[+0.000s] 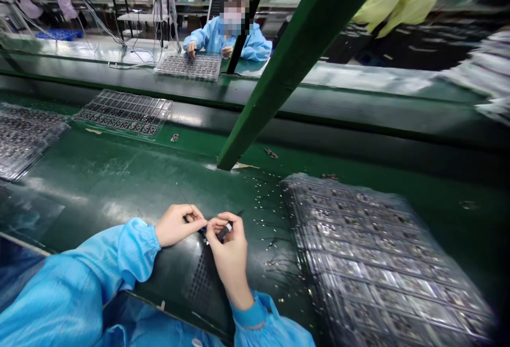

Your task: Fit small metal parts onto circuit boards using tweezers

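My left hand [179,225] and my right hand [230,246] meet above the green table, fingertips nearly touching. In my right hand is a small black piece with a white end or label [225,231], gripped between thumb and fingers. The fingers of my left hand are pinched beside it; what they hold is too small to make out. Below my hands lies a dark sheet with a grid pattern [200,278]. To the right of my right hand, thin black wires with gold-coloured tips [274,246] are scattered on the table.
Stacked clear trays of small parts [370,251] stand at right. More trays [123,113] [27,134] lie at left. A green slanted post [271,92] rises from the table. Loose parts [271,153] lie near it. Across the bench, a person in blue [215,33] works over a tray [189,66].
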`<action>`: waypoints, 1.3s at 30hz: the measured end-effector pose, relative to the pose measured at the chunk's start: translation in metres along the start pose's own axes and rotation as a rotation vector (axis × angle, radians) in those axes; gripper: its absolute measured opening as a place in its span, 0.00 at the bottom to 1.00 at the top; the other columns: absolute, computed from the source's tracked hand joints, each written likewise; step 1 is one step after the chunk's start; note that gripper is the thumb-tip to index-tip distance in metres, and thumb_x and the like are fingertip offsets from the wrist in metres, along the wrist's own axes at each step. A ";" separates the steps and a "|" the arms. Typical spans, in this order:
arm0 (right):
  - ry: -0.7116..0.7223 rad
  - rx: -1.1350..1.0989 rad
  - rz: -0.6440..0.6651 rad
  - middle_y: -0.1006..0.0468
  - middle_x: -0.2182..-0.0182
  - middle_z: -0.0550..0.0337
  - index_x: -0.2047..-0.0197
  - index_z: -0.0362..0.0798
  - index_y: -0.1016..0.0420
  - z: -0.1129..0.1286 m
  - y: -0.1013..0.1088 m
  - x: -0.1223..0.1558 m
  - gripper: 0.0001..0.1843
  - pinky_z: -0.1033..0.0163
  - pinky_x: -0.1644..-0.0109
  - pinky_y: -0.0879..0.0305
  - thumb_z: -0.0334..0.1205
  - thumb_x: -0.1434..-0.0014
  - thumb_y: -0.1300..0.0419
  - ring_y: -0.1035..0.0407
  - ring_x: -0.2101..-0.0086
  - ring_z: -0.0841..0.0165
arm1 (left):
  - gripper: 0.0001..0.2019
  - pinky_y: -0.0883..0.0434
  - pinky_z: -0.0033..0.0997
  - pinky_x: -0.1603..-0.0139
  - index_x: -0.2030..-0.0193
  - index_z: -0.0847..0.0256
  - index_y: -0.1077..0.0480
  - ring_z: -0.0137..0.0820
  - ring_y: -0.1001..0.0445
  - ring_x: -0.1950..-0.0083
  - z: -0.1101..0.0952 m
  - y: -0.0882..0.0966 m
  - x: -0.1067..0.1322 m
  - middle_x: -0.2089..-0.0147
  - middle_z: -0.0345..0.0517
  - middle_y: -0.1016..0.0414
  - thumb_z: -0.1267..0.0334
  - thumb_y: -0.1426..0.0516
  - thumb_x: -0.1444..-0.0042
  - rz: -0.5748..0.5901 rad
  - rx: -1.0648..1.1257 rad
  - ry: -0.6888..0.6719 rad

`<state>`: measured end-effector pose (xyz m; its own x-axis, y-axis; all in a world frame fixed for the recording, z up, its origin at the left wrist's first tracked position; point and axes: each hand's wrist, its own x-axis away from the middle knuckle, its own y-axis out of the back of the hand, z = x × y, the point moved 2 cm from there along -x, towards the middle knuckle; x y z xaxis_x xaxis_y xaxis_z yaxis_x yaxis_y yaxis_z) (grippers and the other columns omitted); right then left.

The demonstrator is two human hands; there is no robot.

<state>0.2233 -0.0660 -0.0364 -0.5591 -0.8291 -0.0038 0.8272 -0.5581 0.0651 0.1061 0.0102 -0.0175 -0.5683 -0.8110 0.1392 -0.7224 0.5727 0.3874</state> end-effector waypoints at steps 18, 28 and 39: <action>-0.024 -0.047 0.057 0.29 0.74 0.64 0.61 0.48 0.39 0.002 -0.001 -0.002 0.15 0.65 0.65 0.32 0.39 0.52 0.40 0.30 0.72 0.71 | 0.06 0.33 0.21 0.70 0.67 0.65 0.26 0.24 0.30 0.73 0.002 0.000 0.003 0.72 0.41 0.24 0.66 0.43 0.48 -0.053 -0.002 -0.129; -0.059 -0.057 -0.020 0.29 0.74 0.64 0.63 0.48 0.38 -0.005 0.000 -0.003 0.16 0.66 0.66 0.35 0.40 0.54 0.38 0.32 0.72 0.71 | 0.04 0.34 0.20 0.72 0.69 0.64 0.28 0.22 0.32 0.75 0.002 0.000 0.002 0.75 0.38 0.28 0.66 0.41 0.49 -0.063 0.025 -0.129; 0.026 0.002 -0.046 0.29 0.72 0.62 0.63 0.48 0.38 -0.006 0.001 0.000 0.15 0.64 0.65 0.35 0.42 0.52 0.38 0.32 0.71 0.70 | 0.04 0.35 0.20 0.71 0.69 0.65 0.28 0.22 0.33 0.74 0.002 -0.002 0.001 0.75 0.38 0.29 0.67 0.43 0.50 -0.008 0.038 -0.009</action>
<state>0.2242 -0.0665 -0.0427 -0.5952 -0.8029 -0.0325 0.8003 -0.5959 0.0666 0.1062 0.0082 -0.0202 -0.5660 -0.8145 0.1278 -0.7411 0.5706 0.3539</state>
